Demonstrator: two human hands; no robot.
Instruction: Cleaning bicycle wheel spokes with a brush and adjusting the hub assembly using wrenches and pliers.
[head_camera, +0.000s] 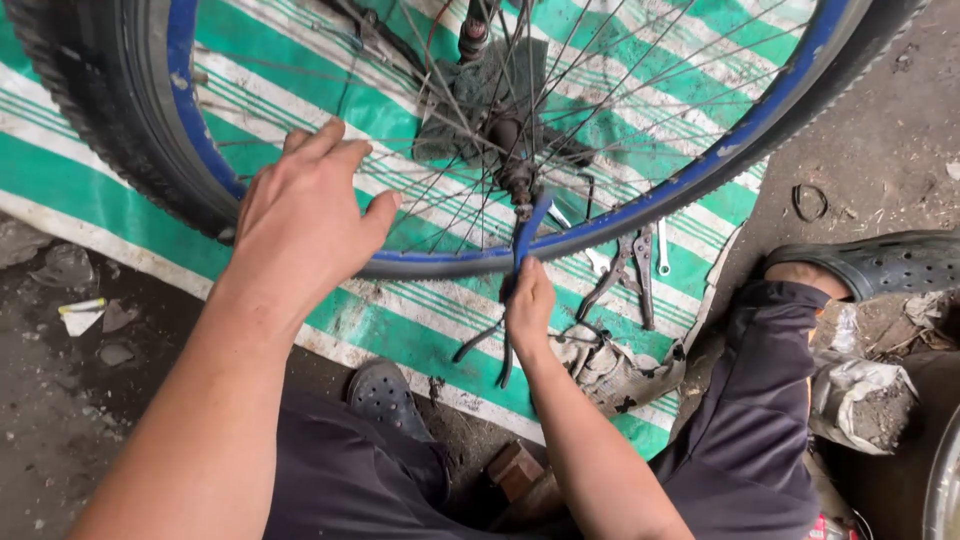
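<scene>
We see even, soft daylight with no hard sun patches; the green-and-white mat (420, 330) below the wheel (500, 130) reads bright and clear. Shadows are faint, gathering under the wheel's tyre and darkest below the wheel, between the trouser legs. No glare shows on the spokes or blue rim. The left hand (300, 225), nearest us, looks slightly soft, and the wheel bends outward toward the top corners from the wide lens. The ground right of the wheel stays dimmer.
</scene>
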